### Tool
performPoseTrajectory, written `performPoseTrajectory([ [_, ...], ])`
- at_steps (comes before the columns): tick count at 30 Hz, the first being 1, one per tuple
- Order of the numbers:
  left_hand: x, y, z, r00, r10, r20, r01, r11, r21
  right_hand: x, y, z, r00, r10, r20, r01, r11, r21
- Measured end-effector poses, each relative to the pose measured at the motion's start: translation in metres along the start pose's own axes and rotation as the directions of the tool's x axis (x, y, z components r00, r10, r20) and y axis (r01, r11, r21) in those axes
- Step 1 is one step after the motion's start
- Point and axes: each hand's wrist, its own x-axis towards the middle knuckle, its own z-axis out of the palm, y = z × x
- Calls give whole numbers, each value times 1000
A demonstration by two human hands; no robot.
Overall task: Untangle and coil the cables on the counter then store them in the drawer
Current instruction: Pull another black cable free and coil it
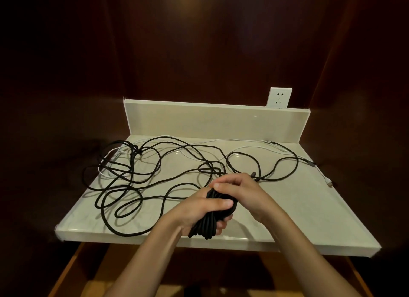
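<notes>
Left hand (pixel 204 210) has its fingers and thumb curled tight round a bundle of black cable (pixel 215 217), a fat hank of loops gripped at the middle, just above the near edge of the counter (pixel 309 219). Right hand (pixel 241 189) sits on top of the bundle, fingers bent together and pinching a strand at its upper end. From there the loose black cable (pixel 132 186) sprawls in wide overlapping loops across the counter's left and middle. A thin white cable (pixel 243 140) runs along the back, beneath the wall socket (pixel 279 97).
</notes>
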Motion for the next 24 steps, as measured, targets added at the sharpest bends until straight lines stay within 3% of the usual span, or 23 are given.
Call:
performPoseTrajectory([
  [5, -2, 2, 0, 998, -21, -52, 22, 1000, 17, -2, 3, 3, 999, -34, -28, 29, 989, -145],
  [9, -2, 1, 2, 995, -62, -75, 56, 996, -75, -2, 7, 6, 995, -63, -77, 45, 975, -215],
  [16, 0, 1, 11, 988, 12, -153, -24, 997, -76, -4, 10, 15, 988, 31, -149, -37, 999, -36],
  [21, 1, 1, 18, 968, -53, -246, 27, 994, -109, -5, 13, 20, 980, -46, -192, 2, 975, -223],
  [24, 2, 0, 19, 948, -68, -311, 46, 996, -76, -6, 15, 19, 984, -77, -160, 45, 980, -195],
])
